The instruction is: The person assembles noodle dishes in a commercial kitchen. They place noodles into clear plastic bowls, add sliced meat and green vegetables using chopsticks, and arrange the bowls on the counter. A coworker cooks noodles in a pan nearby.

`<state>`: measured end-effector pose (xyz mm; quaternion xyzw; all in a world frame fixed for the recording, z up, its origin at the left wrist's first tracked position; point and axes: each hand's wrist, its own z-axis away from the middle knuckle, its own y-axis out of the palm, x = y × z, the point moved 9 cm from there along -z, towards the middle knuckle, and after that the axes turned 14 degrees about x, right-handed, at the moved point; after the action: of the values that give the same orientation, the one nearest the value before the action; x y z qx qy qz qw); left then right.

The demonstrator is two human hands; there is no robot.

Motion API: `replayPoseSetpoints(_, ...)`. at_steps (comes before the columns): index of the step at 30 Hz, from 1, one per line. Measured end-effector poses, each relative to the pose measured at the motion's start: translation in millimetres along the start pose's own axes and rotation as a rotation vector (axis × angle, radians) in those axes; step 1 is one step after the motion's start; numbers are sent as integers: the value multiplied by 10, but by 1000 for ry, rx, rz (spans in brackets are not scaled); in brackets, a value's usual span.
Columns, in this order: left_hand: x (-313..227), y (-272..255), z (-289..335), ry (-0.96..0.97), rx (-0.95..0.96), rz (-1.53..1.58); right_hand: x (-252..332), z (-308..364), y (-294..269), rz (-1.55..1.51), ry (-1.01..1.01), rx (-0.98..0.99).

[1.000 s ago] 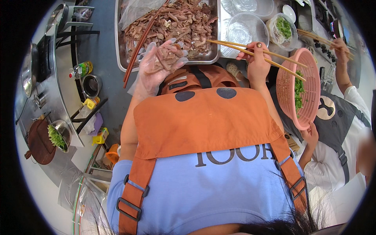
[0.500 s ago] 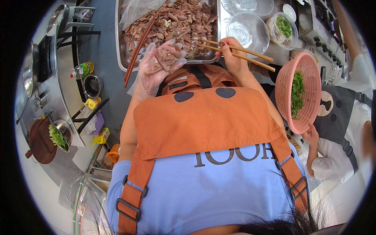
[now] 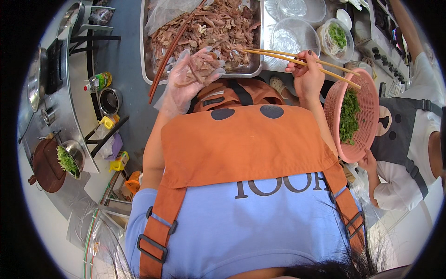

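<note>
My left hand, in a clear plastic glove, is cupped palm up around a small heap of sliced meat. It hovers at the near edge of a metal tray filled with a pile of sliced brown meat. My bare right hand grips a pair of light wooden chopsticks, right of the tray. Their tips point left, over the tray's right side, with nothing visible between them. A longer, reddish-brown pair of chopsticks lies across the tray's left part, beside my left hand.
On the right, a co-worker's hand holds a pink basket of chopped greens, near my right forearm. Clear plastic containers and a bowl of noodles with greens stand behind. A metal side table is at the left.
My right hand has moved right, drawing the light chopsticks away from the meat; their rear ends now overlap the pink basket in view. My left hand still cups the meat, almost unmoved.
</note>
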<state>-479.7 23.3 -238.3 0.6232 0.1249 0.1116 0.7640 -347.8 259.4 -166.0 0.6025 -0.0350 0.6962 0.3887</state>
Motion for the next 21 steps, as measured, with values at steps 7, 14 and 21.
replayPoseSetpoints(7, 34, 45, -60, 1, 53, 88, -110, -33, 56, 28, 24, 53)
replayPoseSetpoints(14, 5, 76, -35, 23, 20, 22, -160, -185, 265, 456, -131, 137)
replayPoseSetpoints(21, 11, 54, -1, 32, -20, -24, -422, -394, 373, 459, -76, 154)
